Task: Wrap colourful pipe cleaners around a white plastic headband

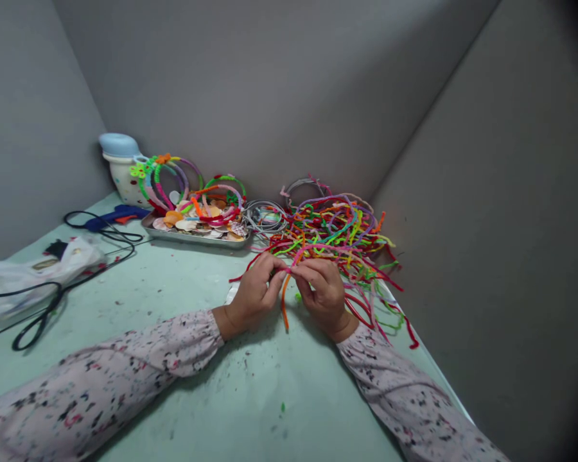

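Note:
Fingertips pinched, my left hand (256, 292) and my right hand (322, 294) meet at a pink pipe cleaner (296, 258), whose free part rises and bends to the right. An orange pipe cleaner (284, 305) hangs down between the hands; whether it is joined to the pink one I cannot tell. Just beyond the hands lies a tangled heap of many-coloured pipe cleaners (337, 221), some reaching under and past my right wrist. The fingers partly hide the spot where they grip.
Behind to the left, a metal tray (195, 240) holds shells and colourful wrapped headbands (183, 176). Beside it lies a coil of grey wire (266, 217). A white jar with a blue lid (122, 170), a blue item (118, 216), black cable (52, 301) and plastic bag (43, 273) are further left. Walls enclose the table.

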### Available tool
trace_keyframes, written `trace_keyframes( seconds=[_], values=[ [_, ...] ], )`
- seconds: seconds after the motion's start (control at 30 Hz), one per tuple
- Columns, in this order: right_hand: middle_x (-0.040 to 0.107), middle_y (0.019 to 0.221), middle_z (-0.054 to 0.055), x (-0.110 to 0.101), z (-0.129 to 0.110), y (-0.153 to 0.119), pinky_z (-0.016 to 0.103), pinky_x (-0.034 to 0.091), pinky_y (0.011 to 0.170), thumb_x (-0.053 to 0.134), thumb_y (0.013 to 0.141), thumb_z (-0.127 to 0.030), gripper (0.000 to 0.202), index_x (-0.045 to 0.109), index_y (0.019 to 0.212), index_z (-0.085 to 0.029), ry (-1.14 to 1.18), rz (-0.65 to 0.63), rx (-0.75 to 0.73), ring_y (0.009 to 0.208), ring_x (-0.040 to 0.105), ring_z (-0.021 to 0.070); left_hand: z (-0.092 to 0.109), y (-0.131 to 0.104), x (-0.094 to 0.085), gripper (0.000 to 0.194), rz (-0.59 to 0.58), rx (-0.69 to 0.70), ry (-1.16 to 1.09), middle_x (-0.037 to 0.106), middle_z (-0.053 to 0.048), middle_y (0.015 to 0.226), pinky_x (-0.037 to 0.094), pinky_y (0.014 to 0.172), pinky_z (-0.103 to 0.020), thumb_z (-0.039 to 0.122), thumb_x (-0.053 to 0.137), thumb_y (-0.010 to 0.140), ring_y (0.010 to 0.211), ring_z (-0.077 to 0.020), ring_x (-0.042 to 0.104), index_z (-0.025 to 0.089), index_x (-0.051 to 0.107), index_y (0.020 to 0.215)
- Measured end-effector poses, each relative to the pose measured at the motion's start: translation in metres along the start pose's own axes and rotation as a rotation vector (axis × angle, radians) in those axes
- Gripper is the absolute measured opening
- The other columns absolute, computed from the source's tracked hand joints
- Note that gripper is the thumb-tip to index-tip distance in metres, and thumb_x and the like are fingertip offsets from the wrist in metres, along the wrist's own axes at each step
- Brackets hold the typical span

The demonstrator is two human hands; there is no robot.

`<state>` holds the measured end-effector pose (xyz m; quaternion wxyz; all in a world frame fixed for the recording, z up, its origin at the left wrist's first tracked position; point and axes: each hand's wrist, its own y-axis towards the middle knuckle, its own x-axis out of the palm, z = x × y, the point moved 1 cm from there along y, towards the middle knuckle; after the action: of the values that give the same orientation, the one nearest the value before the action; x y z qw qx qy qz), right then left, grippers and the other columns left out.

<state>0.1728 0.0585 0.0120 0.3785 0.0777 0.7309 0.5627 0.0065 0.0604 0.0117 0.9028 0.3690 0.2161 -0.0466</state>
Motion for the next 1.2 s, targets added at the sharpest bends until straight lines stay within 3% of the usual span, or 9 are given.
trace_keyframes(
  seconds=[1.2],
  values=[
    [0.066,0.094,0.007,0.0009,-0.0049,0.0071,0.035,0.047,0.079,0.056,0.089,-0.017,0.015,0.060,0.104,-0.020,-0.060,-0.046,0.022,0.090,0.059,0.0200,-0.0007,-0.0006,0.0003,0.005,0.054,0.104,0.077,0.054,-0.004,0.087,0.044,0.074,-0.031,0.017,0.046,0.091,0.083,-0.0162,0.051,0.018,0.051,0.093]
  ],
)
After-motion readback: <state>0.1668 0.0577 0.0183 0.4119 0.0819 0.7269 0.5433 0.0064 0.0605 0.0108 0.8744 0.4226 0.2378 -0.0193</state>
